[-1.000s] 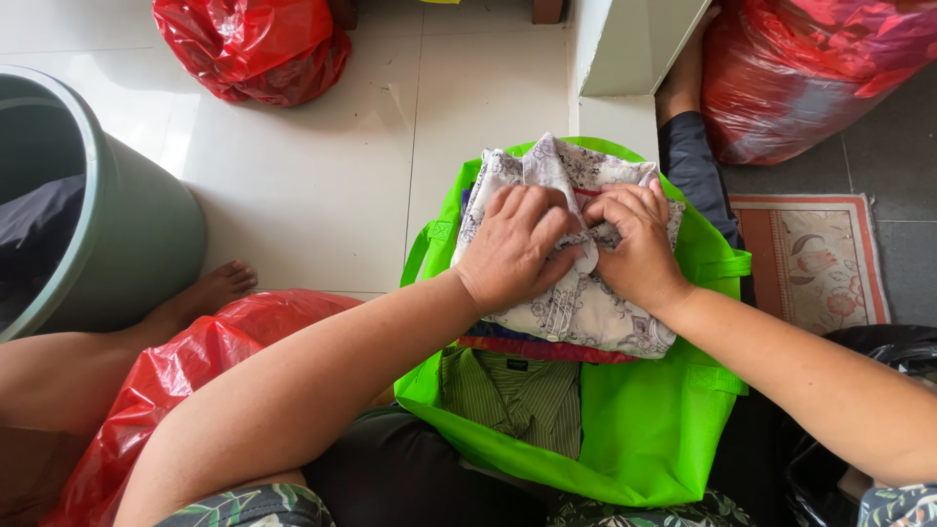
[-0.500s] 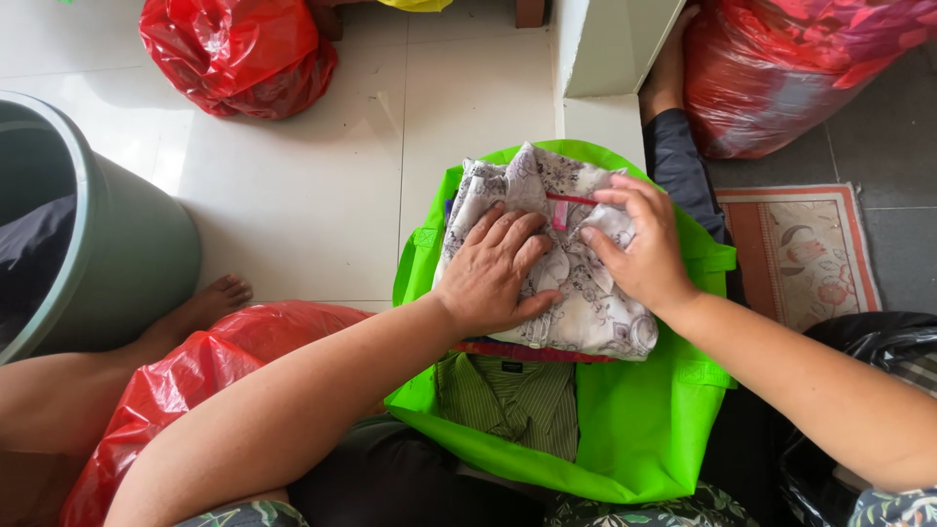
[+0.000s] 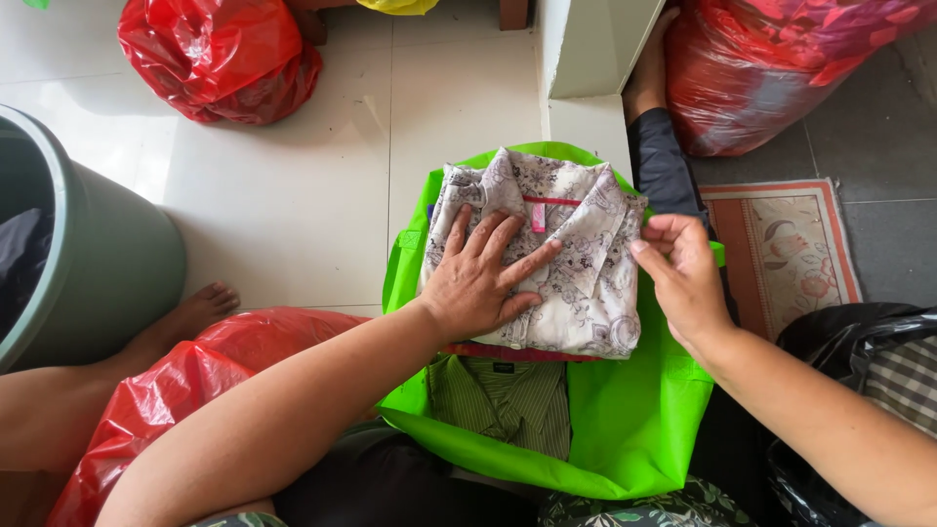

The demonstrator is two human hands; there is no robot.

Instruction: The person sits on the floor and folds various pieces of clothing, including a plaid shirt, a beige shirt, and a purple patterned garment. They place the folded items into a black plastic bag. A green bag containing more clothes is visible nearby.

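A folded pale shirt with a grey floral print [image 3: 576, 268] lies on top of a bright green bag [image 3: 634, 420] on the floor. My left hand [image 3: 483, 278] presses flat on the shirt's left half, fingers spread. My right hand [image 3: 683, 278] pinches the shirt's right edge between thumb and fingers. Beneath the floral shirt a green striped shirt [image 3: 508, 400] shows, folded inside the bag, with a strip of red cloth between them.
A grey-green bin [image 3: 93, 254] stands at the left. Red plastic bags sit at top left [image 3: 220, 54], top right [image 3: 791, 63] and bottom left [image 3: 166, 400]. A patterned mat [image 3: 791, 249] lies at right, a black bag [image 3: 859, 332] below it. My bare foot [image 3: 185, 317] rests on the white tiles.
Both hands were bunched together on the shirt's middle. My left hand has flattened on its left half and my right hand has moved out to its right edge; the shirt now lies smoother.
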